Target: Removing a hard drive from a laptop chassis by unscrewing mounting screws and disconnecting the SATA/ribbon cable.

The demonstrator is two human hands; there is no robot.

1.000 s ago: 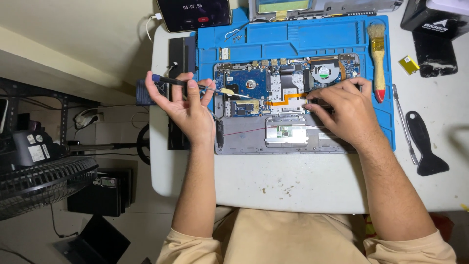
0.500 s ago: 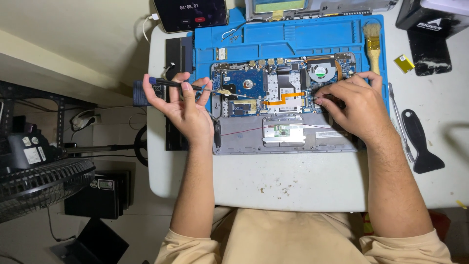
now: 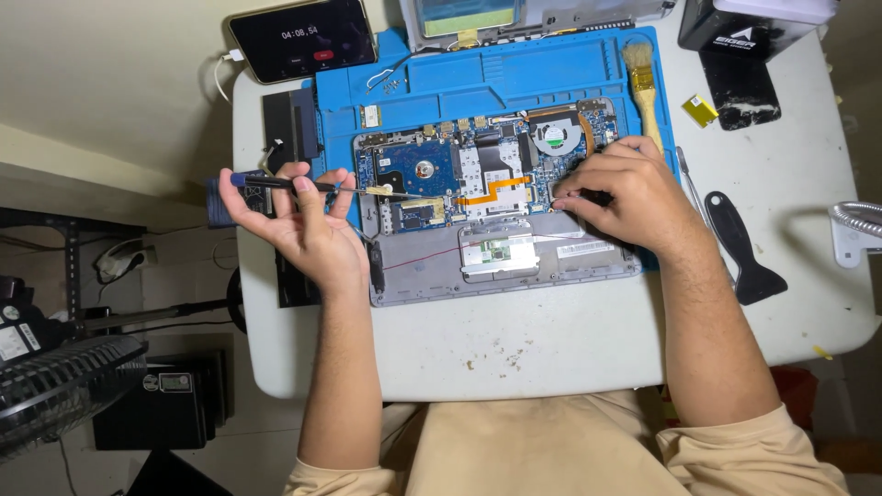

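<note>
An opened laptop [image 3: 432, 271] lies on a blue repair mat [image 3: 496, 73], its circuit board, drive and fan exposed. My left hand [image 3: 303, 225] holds a thin black screwdriver [image 3: 276, 183] with a blue cap, lying across the fingers, its tip pointing right over the board's left edge. My right hand [image 3: 625, 197] rests curled on the laptop's right side, fingertips pressing down on the board near the fan [image 3: 556, 138]. Whether it holds anything small is hidden.
A phone with a running timer [image 3: 303, 39] lies at the back left. A brush [image 3: 643, 83], a metal pick [image 3: 694, 188] and a black plastic scraper [image 3: 740, 243] lie right of the mat. A black box [image 3: 744, 28] is at the back right, a fan [image 3: 55, 395] on the floor at left.
The camera view shifted slightly. My left hand keeps the screwdriver near the board's left edge; my right hand stays on the board's right side with small finger movements.
</note>
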